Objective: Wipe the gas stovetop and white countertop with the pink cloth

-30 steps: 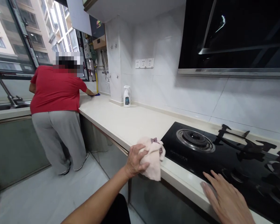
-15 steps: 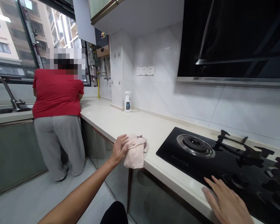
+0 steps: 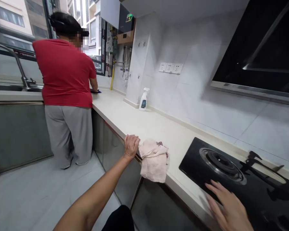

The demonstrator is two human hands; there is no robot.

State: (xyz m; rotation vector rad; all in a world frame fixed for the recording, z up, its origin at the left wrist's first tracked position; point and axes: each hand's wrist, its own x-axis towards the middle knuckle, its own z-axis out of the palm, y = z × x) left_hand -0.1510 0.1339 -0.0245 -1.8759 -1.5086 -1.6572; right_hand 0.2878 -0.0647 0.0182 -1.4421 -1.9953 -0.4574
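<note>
My left hand [image 3: 131,146] rests on the front edge of the pale countertop [image 3: 132,118], fingers laid over it and holding nothing. Just to its right, a crumpled pink cloth [image 3: 154,163] drapes over the counter edge, its lower part hanging in front of the cabinets. My right hand [image 3: 227,205] is at the front edge of the black gas hob [image 3: 194,165], fingers spread, with nothing in it. Whether its fingertips touch the glass, I cannot tell.
A white spray bottle [image 3: 143,102] stands by the wall. A person in a red shirt [image 3: 65,73] is at the far counter, with a blue cloth [image 3: 96,91] by their hand. Left is a sink tap [image 3: 21,69]; a pan support [image 3: 269,173] sits on the hob; a range hood [image 3: 260,48] hangs above.
My view has turned left and tilted. My left hand has shifted off the pink cloth to the bare counter edge beside it. The person in red has straightened up and turned rightward.
</note>
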